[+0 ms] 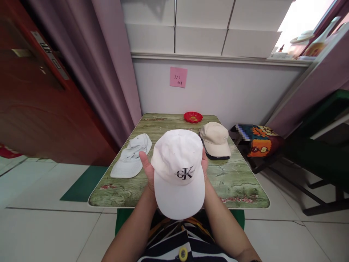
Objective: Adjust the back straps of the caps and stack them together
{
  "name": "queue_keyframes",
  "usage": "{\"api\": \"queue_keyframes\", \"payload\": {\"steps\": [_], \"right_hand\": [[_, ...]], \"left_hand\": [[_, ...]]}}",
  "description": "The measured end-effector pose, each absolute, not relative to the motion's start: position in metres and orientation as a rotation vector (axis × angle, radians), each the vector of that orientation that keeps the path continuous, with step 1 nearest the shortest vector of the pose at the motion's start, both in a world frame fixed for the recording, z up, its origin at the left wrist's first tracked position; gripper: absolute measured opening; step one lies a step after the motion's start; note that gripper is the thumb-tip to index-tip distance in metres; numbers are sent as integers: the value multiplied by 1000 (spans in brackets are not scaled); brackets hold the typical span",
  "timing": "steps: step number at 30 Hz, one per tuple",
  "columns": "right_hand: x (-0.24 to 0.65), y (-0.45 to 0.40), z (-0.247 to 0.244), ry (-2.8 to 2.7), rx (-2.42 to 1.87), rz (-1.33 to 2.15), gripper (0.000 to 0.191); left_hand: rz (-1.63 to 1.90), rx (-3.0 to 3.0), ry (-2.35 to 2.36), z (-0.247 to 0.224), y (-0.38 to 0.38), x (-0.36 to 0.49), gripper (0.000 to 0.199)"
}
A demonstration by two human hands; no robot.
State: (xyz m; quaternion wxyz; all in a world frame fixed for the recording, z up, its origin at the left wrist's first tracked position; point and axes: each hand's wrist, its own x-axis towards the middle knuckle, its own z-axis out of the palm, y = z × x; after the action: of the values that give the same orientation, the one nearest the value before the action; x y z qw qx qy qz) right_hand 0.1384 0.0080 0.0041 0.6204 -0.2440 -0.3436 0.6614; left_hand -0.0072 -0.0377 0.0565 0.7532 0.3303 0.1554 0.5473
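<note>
A white baseball cap (177, 156) with black "cK" lettering is held up over the near part of the table, its brim pointing toward me. My left hand (147, 169) supports it from the left, thumb showing beside the crown and the other fingers hidden beneath. On the opposite side my right hand (205, 163) holds the cap, mostly covered by it. To the left lies a flattened pale grey cap (132, 156) on the table. At the right a beige cap (216, 136) sits on top of a dark cap (218, 157), of which only the edge shows.
The green wood-patterned table (117, 194) stands against the wall. A red scalloped dish (193, 117) is at its far edge. A pink note (178, 77) is stuck to the wall. Right of the table are a stool with a colourful cloth (261, 142) and a dark green chair (324, 153).
</note>
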Motion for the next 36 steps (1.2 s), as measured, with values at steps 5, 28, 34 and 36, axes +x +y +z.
{"api": "queue_keyframes", "payload": {"steps": [5,28,34,36], "right_hand": [[141,0,13,-734,-474,1627,70],[208,69,67,-1090,-705,1332,28],[224,62,45,-1458,-879,1008,23],[225,52,24,-1565,-978,945,21]], "left_hand": [[1233,714,362,55,-31,-13,107],[1114,1037,777,88,81,-70,20],[1020,1659,971,80,75,-85,22],[893,1792,1031,63,63,-88,17]]}}
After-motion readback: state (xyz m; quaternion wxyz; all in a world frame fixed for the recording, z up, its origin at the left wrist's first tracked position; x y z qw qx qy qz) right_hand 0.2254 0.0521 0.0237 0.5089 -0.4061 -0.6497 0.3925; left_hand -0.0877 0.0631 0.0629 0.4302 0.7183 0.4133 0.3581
